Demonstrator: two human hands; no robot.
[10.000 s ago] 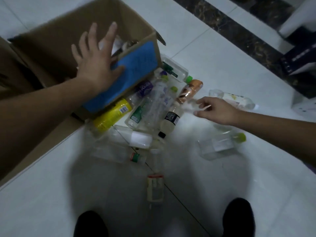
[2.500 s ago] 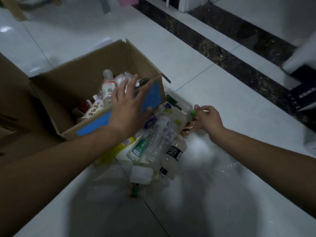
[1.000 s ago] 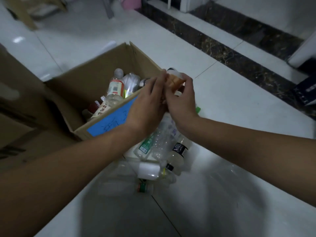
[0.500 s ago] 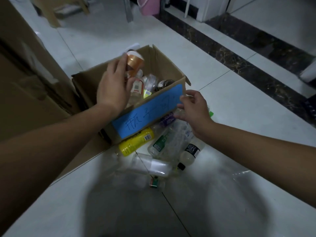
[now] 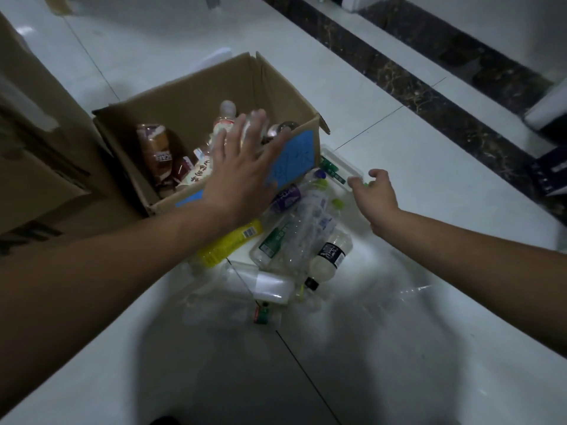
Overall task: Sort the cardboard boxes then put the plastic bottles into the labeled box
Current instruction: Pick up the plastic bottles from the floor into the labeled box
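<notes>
An open cardboard box sits on the white tiled floor, left of centre and far from the viewer, with a blue label on its near wall. Inside it lie several bottles, among them a brown-labelled bottle at the left and a clear bottle with a pale cap further back.

The left hand is spread wide, palm down, fingers splayed over the box's near rim and partly covering the label; it holds nothing. The right hand hovers just right of the box with fingers loosely curled, its fingertips at a green cap beside a clear plastic tray; whether it actually grips the cap cannot be told.

A heap of plastic bottles lies on the floor just near of the box, between the 2 forearms: a yellow bottle at the left, a purple-labelled bottle, a clear bottle with a green label, a bottle with a black label, and a small red-and-green-banded bottle nearest the viewer. A transparent plastic bag spreads over the floor to the right of the heap.

A larger cardboard box stands at the far left, touching the open one. A dark marble strip crosses the floor on the far right.
</notes>
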